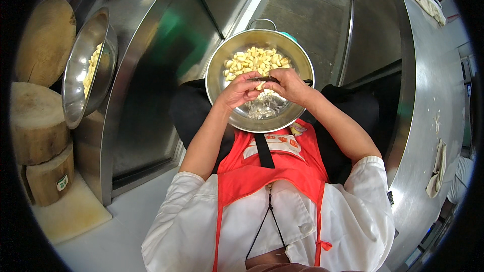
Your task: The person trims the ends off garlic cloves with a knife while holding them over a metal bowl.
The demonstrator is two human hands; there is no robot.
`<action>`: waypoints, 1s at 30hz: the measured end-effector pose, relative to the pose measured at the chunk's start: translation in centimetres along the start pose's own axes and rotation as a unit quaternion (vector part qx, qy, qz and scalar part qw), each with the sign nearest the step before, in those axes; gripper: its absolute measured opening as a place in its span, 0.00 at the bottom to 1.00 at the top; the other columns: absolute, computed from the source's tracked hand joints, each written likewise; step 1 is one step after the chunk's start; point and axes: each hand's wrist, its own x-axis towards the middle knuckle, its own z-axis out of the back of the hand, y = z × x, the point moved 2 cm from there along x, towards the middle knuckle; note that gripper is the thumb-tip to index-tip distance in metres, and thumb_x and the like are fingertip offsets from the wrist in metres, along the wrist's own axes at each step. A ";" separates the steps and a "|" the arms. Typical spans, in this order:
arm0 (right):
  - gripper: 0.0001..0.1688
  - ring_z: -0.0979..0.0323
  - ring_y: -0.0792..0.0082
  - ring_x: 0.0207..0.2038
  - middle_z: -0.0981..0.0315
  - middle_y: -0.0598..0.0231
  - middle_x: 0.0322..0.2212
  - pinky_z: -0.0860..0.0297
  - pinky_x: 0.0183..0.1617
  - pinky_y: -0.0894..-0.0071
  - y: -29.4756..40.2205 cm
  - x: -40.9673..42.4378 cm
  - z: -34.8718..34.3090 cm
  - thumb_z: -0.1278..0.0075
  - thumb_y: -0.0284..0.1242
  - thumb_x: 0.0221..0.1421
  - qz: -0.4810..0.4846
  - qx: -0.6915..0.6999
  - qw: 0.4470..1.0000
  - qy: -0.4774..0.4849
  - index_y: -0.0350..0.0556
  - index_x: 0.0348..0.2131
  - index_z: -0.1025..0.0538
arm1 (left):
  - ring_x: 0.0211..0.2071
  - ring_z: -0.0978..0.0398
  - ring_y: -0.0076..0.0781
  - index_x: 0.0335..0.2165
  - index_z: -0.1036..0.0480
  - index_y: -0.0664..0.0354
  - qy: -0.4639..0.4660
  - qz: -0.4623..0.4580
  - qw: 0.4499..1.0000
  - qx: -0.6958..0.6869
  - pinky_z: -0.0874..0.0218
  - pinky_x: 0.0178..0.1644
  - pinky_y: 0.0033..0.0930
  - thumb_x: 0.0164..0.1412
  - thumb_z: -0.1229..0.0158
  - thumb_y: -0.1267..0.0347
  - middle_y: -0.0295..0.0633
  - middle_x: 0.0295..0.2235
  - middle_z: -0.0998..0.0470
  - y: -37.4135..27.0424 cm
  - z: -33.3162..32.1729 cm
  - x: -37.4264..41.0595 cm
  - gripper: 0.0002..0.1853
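Note:
A steel pan [214, 83] with a loop handle rests on my lap. Peeled garlic cloves [257, 60] lie in its far half, and papery garlic skins [264, 108] are heaped in the near half. My right hand [290, 83] grips a small dark knife [262, 79], whose blade points left across the pan. A pale garlic clove [260, 85] sits just under the blade, between the fingers of both hands. My left hand [241, 90] has its fingertips at the clove and the blade tip; the fingers partly hide the clove.
On the left metal counter [128, 19], a tilted steel bowl [75, 83] holds more cloves. Round wooden chopping blocks [38, 117] and a pale cutting board [75, 211] are beside it. Cloths [436, 173] lie on the right steel counter [423, 113]. A person's white sleeve [459, 175] shows far right.

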 end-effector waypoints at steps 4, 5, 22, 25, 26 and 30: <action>0.18 0.33 0.47 0.22 0.33 0.47 0.17 0.37 0.26 0.60 0.6 0.1 0.1 0.48 0.36 0.49 -0.034 0.013 0.999 0.032 0.38 0.21 0.30 | 0.18 0.42 0.16 0.39 0.35 0.61 0.048 0.000 0.998 -0.027 0.52 0.19 0.15 0.55 0.51 0.76 0.38 0.27 0.32 0.5 1.5 0.5 0.10; 0.19 0.34 0.48 0.21 0.33 0.47 0.17 0.38 0.26 0.60 0.5 0.1 0.0 0.48 0.37 0.50 -0.052 0.020 0.998 0.026 0.37 0.20 0.30 | 0.19 0.41 0.17 0.39 0.36 0.61 0.058 0.000 0.997 -0.041 0.51 0.20 0.15 0.56 0.51 0.76 0.39 0.28 0.32 0.5 1.6 0.5 0.11; 0.14 0.42 0.77 0.19 0.36 0.62 0.15 0.41 0.24 0.71 -1.1 0.1 -0.1 0.52 0.31 0.54 -0.186 0.180 0.964 -0.056 0.36 0.25 0.31 | 0.32 0.36 0.23 0.44 0.37 0.64 0.025 -0.096 0.993 -0.058 0.43 0.31 0.20 0.56 0.49 0.73 0.40 0.37 0.30 0.1 0.8 0.9 0.16; 0.12 0.41 0.77 0.20 0.35 0.61 0.15 0.41 0.24 0.71 -1.3 0.0 -0.2 0.51 0.29 0.52 -0.176 0.178 0.966 -0.069 0.36 0.26 0.31 | 0.32 0.34 0.19 0.46 0.37 0.63 0.017 -0.088 0.996 -0.030 0.42 0.33 0.18 0.57 0.50 0.73 0.36 0.35 0.30 0.0 0.6 0.9 0.16; 0.11 0.41 0.76 0.20 0.35 0.61 0.16 0.41 0.25 0.71 -1.4 0.0 -0.2 0.50 0.29 0.51 -0.170 0.174 0.967 -0.073 0.36 0.26 0.31 | 0.32 0.34 0.18 0.46 0.37 0.63 0.008 -0.089 0.996 -0.025 0.42 0.33 0.18 0.57 0.50 0.73 0.36 0.35 0.30 -0.1 0.3 0.8 0.17; 0.14 0.39 0.75 0.20 0.35 0.60 0.15 0.40 0.24 0.70 -0.4 0.2 0.6 0.46 0.30 0.49 -0.162 0.165 0.971 -0.062 0.36 0.25 0.31 | 0.31 0.34 0.18 0.46 0.36 0.63 -0.019 -0.086 0.996 -0.003 0.42 0.33 0.18 0.58 0.51 0.73 0.35 0.35 0.29 0.1 0.1 0.7 0.16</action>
